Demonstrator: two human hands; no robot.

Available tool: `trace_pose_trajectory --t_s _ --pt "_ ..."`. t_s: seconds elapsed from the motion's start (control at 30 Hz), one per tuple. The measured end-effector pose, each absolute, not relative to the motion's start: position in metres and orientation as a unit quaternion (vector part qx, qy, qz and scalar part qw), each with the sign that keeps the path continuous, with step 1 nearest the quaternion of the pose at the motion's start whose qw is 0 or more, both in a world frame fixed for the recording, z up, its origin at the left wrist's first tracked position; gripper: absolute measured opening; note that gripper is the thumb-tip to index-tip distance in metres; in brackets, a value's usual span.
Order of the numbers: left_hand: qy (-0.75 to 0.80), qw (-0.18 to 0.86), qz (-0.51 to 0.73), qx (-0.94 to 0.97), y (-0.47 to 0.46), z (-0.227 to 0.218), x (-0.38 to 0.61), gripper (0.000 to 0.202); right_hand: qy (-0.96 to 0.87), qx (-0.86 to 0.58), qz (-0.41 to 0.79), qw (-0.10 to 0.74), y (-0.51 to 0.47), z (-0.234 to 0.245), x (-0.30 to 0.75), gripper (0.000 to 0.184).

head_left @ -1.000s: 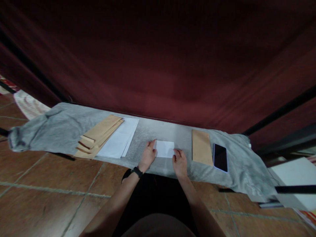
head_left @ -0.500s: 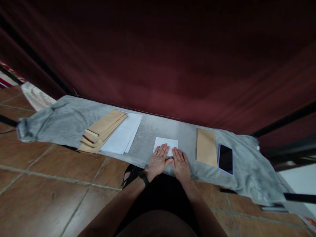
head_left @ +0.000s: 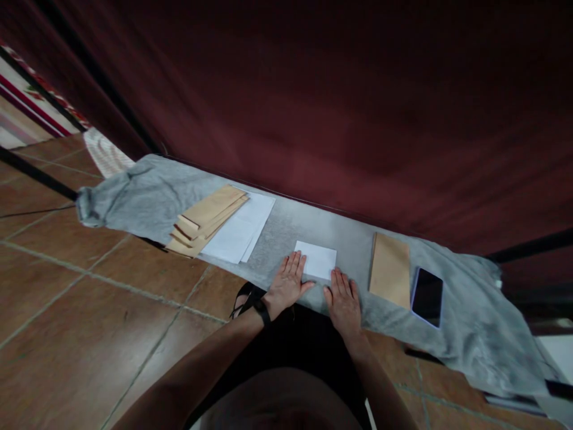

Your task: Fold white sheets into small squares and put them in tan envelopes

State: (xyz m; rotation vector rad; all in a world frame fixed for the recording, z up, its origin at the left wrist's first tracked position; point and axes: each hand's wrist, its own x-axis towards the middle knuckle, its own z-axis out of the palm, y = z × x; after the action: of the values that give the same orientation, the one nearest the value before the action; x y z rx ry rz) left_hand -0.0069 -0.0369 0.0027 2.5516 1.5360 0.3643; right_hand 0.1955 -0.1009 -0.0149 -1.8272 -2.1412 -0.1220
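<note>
A small white rectangle of paper [head_left: 317, 260], which looks folded, lies flat on the grey cloth in front of me. My left hand [head_left: 289, 282] rests flat at its left edge, fingers stretched out and thumb pointing right. At the lower right corner of the paper lies my right hand [head_left: 344, 301], also flat, its fingertips touching the edge. The two hands are apart, and neither grips anything. A dark band [head_left: 262, 311] circles my left wrist.
Left of the paper, several brown envelopes [head_left: 210, 216] overlap larger white sheets [head_left: 237, 236]. On the right lie a brown envelope [head_left: 390, 269] and a phone [head_left: 427, 297]. Grey cloth [head_left: 295, 218] covers the narrow surface; a dark red curtain [head_left: 313, 143] hangs behind it.
My hands have slid apart from the middle of the white paper to its left and right sides, uncovering more of it. The camera view has shifted and tilted slightly.
</note>
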Motion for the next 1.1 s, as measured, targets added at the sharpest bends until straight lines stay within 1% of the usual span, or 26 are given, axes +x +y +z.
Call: trace_pose_trajectory --t_s 0.13,0.27,0.43,0.57,0.67,0.87,1.1 --pt "0.513 0.062 0.102 0.850 -0.037 0.005 -0.006 0.082 -0.746 -0.644 -0.042 0.163 -0.101 -0.015 0.195 0.055" --pt "0.506 0.055 0.109 0.854 -0.037 0.006 -0.005 0.081 -0.745 -0.645 -0.049 0.163 -0.101 -0.017 0.195 0.055" --pt "0.475 0.041 0.110 0.872 -0.033 0.009 0.007 0.073 -0.749 -0.641 -0.063 0.157 -0.101 -0.016 0.195 0.054" --pt "0.431 0.059 0.098 0.895 -0.027 0.009 0.031 0.069 -0.747 -0.641 -0.068 0.160 -0.101 -0.015 0.194 0.050" --pt "0.417 0.078 0.091 0.901 -0.022 0.007 0.051 0.070 -0.745 -0.643 -0.065 0.164 -0.101 -0.015 0.194 0.048" --pt "0.431 0.081 0.092 0.894 -0.006 0.001 0.067 0.072 -0.742 -0.648 -0.055 0.161 -0.100 -0.011 0.191 0.046" --pt "0.459 0.062 0.102 0.880 0.006 -0.001 0.056 0.071 -0.734 -0.656 -0.043 0.170 -0.098 -0.011 0.190 0.049"
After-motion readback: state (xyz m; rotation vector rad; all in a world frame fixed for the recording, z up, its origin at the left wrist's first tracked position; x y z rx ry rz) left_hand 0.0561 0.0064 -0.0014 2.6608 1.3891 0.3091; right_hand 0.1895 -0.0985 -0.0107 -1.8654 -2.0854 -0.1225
